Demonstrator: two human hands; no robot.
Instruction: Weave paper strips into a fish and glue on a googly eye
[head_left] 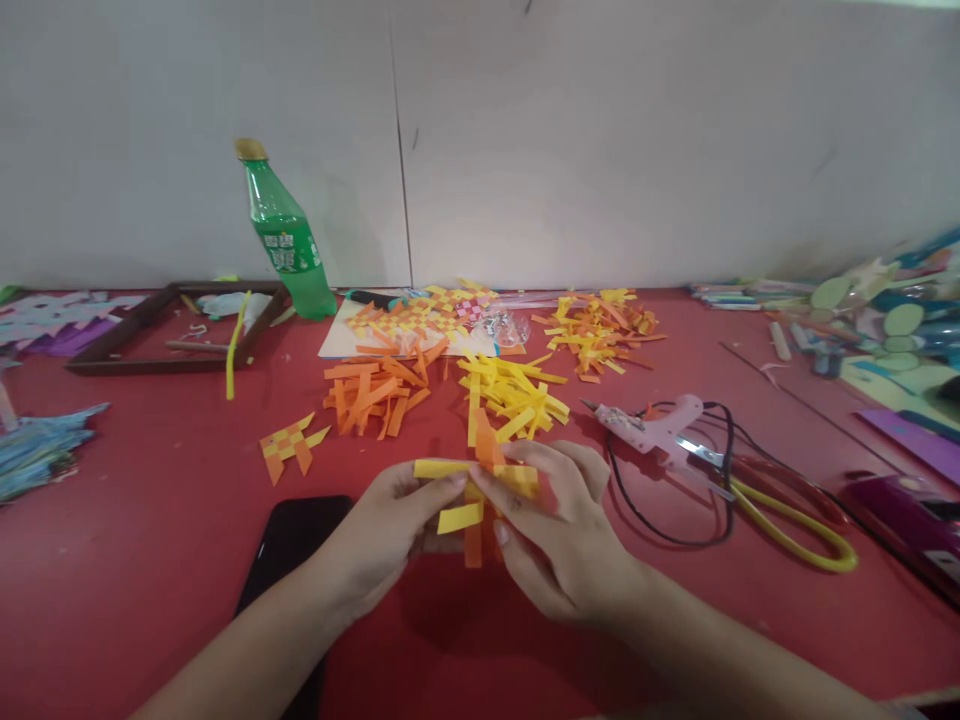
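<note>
And here, at the centre of the red worktop (420,650), both hands meet on one small orange-and-yellow piece of crossed flat paper strips (469,515)! The left hand (382,520) grips it from the nine o'clock side, thumb and fingers closed narrow on a yellow end. The right hand (562,530) comes in from three o'clock, its fingers pinched over the middle; neither hand is the nearer, both are touching. Strip ends poke out all round: orange towards twelve and six, yellow towards nine and three. Which way its long axis runs I can't tell, because those right fingers cover the crossing.

Just beyond, at twelve to one, spreads a heap of loose yellow paper strips (517,395); at eleven, a heap of loose orange paper strips (375,390). Look to ten: a small checkered orange-and-yellow paper shape with pointed ends (286,447) lies flat.

Tight quarters at the elbows! A flat black phone (300,540) sits at eight, partly hidden by the left forearm. At two, near the right hand, lies a pale pink glue gun (660,425) with its looping black cord, and scissors with yellow and red handles (795,530) crowd in at three. Way off at eleven, a green plastic bottle (289,240) stands before the wall.
</note>
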